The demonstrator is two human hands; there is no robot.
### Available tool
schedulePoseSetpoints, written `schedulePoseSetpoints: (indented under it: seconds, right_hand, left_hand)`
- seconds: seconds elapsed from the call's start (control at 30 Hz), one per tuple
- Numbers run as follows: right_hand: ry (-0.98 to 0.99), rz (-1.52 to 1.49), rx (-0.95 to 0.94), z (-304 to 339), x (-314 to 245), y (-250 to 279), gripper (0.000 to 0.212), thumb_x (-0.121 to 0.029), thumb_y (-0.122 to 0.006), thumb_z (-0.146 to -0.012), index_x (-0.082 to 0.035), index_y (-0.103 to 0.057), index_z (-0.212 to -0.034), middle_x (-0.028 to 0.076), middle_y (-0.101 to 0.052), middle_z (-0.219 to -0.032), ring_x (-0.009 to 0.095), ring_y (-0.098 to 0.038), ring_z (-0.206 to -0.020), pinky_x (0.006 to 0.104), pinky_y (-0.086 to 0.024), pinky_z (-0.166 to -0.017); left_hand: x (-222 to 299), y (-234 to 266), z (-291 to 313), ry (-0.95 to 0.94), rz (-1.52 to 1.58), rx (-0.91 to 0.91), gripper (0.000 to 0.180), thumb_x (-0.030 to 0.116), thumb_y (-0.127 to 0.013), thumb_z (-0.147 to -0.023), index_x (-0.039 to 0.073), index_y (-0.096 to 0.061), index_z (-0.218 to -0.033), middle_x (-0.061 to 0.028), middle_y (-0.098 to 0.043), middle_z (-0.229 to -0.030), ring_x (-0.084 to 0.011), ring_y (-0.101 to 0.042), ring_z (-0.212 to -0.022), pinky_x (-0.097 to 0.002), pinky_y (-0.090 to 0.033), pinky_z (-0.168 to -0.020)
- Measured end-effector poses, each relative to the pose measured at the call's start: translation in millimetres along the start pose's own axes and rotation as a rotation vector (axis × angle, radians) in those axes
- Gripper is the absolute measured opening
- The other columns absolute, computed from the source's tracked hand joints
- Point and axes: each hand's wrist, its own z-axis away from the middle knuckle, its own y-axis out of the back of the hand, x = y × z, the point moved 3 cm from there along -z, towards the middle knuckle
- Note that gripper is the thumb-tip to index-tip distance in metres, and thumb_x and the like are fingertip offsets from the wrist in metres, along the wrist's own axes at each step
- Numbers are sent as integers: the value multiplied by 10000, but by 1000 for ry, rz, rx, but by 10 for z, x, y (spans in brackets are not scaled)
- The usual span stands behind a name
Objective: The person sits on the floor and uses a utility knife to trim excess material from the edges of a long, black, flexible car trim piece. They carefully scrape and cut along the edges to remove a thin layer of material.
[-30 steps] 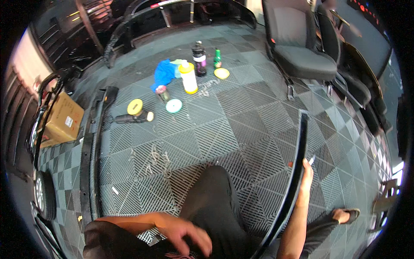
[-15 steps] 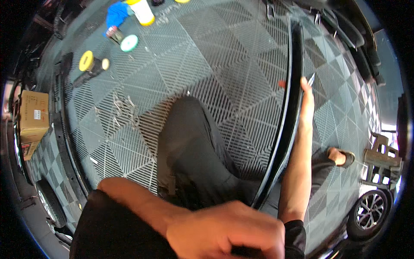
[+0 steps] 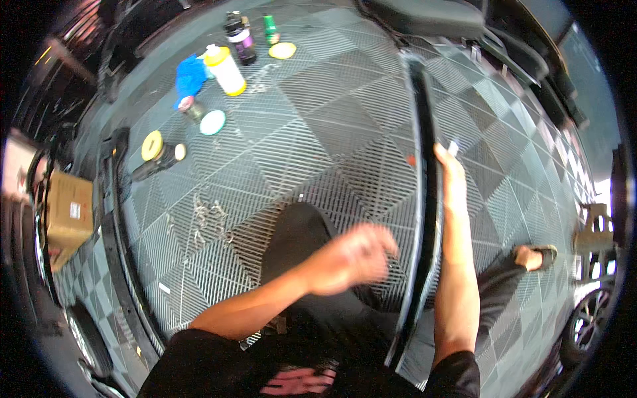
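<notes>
Black trim strip [image 3: 432, 205]: right hand [image 3: 450, 166] is gripping its side; blurred left hand [image 3: 352, 259] is hovering nearby, loosely half-curled, apparently empty.

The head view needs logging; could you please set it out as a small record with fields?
Left hand: blurred, left of the long black strip; grip unclear
Right hand: holding the strip at its right edge
Floor: grey, ribbed tiles
Bottles, upper left: white-and-yellow bottle, dark bottle, green bottle
Also on floor: blue cloth, black tool with yellow disc
Far left: cardboard box
</notes>
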Motion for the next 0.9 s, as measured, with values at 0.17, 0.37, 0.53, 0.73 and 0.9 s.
schedulePoseSetpoints:
  seconds: [0.17,0.37,0.53,0.73,0.9]
  right_hand:
    - [76,-18,-11,-353,-105,-166,474,-423,-644,-938,21,-705,-1091,124,-733,-982,153,-656,-820,276,-496,-774]
    - [18,-133,-63,-363,-552,-416,402,-365,-725,-902,3,-722,-1064,55,-703,-952,136,-615,-880,291,-473,-847]
    - [199,289,31,-613,-577,-398,507,-474,-673,-922,12,-714,-1057,92,-705,-907,172,-630,-844,317,-496,-813]
    - [98,629,187,-714,-619,203,496,-449,-558,-966,12,-620,-1139,118,-680,-870,195,-657,-834,336,-505,-770]
    - [161,564,40,-754,-667,288,295,-207,-538,-997,9,-618,-1182,50,-634,-820,140,-600,-771,300,-497,-731]
  left_hand:
    - [-893,-256,-539,202,756,288,769,731,-289,-983,113,-445,-1414,-80,-585,-1248,-195,-541,-1147,-383,-410,-1018]
    - [-785,-429,-1097,177,1093,360,732,716,-401,-943,52,-598,-1179,-104,-667,-904,-253,-647,-719,-393,-551,-629]
    - [-975,-201,-1479,-38,1005,195,459,523,-582,-928,78,-558,-1039,-53,-562,-766,-221,-600,-652,-346,-512,-541]
    - [-991,78,-1784,42,1170,147,701,766,-412,-893,86,-548,-997,-70,-566,-767,-253,-593,-636,-404,-513,-604]
    - [-876,463,-2119,-22,1087,320,723,698,-315,-963,70,-586,-1197,-87,-582,-786,-256,-586,-630,-416,-500,-597]
